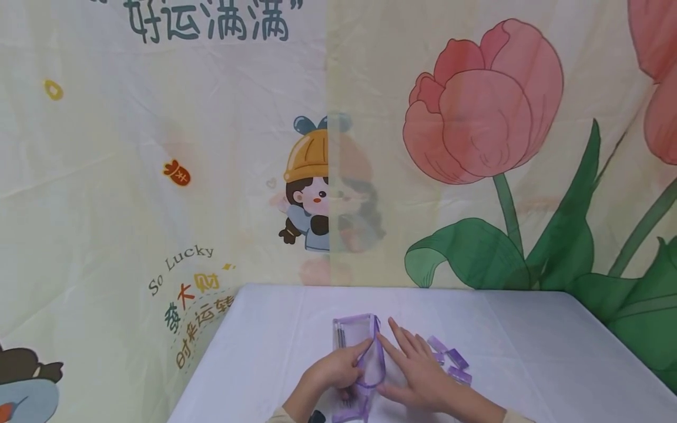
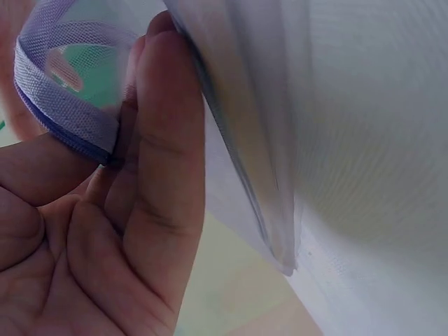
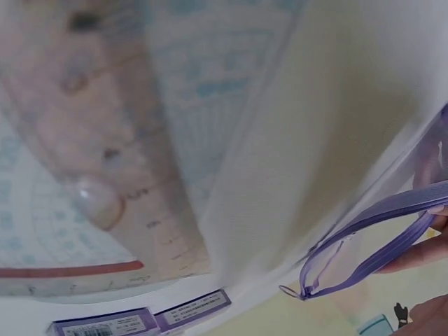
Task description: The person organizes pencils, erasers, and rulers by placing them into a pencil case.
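Note:
A see-through pencil case (image 1: pixel 353 322) with purple edging lies in front of me, with slim dark stick-like items (image 1: pixel 341 336) along its left side. My left hand (image 1: pixel 341 367) reaches over it and pinches the purple zip edge (image 2: pixel 66 115). In the right wrist view the zipped mouth (image 3: pixel 399 203) gapes, with left-hand fingers at its rim. My right hand (image 1: pixel 420 376) is spread with fingers fairly straight, index fingertip and thumb right at the case's right edge. Clear rulers with a protractor scale (image 3: pixel 203 77) loom blurred and close in the right wrist view.
Several small purple-and-white boxes (image 1: pixel 459 358) lie on the white tablecloth (image 1: pixel 529 346) right of my right hand; two labelled boxes (image 3: pixel 192 310) show in the right wrist view. A small black item (image 1: pixel 317 417) sits by my left wrist. A printed curtain (image 1: pixel 370 88) hangs behind the table.

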A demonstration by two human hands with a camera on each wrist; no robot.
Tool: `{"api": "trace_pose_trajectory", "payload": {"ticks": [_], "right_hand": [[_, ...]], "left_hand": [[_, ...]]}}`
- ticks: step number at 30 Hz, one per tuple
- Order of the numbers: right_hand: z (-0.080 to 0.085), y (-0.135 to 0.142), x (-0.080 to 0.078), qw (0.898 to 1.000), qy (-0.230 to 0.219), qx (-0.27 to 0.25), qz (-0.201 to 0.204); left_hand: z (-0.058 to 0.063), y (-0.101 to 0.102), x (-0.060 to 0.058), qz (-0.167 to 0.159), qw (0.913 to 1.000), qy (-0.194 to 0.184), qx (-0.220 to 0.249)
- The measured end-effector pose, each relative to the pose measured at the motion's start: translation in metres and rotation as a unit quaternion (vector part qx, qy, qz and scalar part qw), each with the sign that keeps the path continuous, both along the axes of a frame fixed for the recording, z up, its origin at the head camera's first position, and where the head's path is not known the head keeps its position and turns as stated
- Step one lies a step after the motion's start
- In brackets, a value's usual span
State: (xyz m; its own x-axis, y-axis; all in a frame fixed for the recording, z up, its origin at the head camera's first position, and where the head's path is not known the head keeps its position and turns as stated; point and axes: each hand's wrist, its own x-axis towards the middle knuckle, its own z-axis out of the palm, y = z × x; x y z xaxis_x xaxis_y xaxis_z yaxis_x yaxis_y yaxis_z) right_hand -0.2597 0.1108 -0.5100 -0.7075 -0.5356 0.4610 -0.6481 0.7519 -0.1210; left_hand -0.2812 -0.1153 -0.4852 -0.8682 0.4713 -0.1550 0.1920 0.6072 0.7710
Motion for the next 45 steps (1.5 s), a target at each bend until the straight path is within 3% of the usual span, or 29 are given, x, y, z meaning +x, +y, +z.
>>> {"api": "trace_pose_trajectory", "payload": {"ticks": [13, 23, 30, 37, 45], "right_hand": [[0.006, 0.016, -0.007, 0.998, 0.044, 0.031, -0.033], [0.017, 0.044, -0.009, 0.997, -0.022, 0.010, -0.072], [0.024, 0.063, -0.014, 0.996, -0.014, -0.001, -0.092], [0.021, 0.079, -0.011, 0.993, -0.015, 0.011, -0.118], [0.013, 0.101, -0.015, 0.993, -0.010, 0.007, -0.120]], "left_hand": [[-0.001, 0.003, -0.002, 0.005, 1.0000, -0.003, 0.001], [0.000, 0.004, -0.003, -0.007, 0.9999, -0.007, 0.006], [0.002, 0.004, -0.004, -0.009, 0.9998, -0.006, 0.013], [-0.005, 0.002, -0.004, -0.018, 0.9998, -0.001, 0.013], [-0.006, 0.001, -0.004, -0.020, 0.9998, 0.007, 0.006]]}}
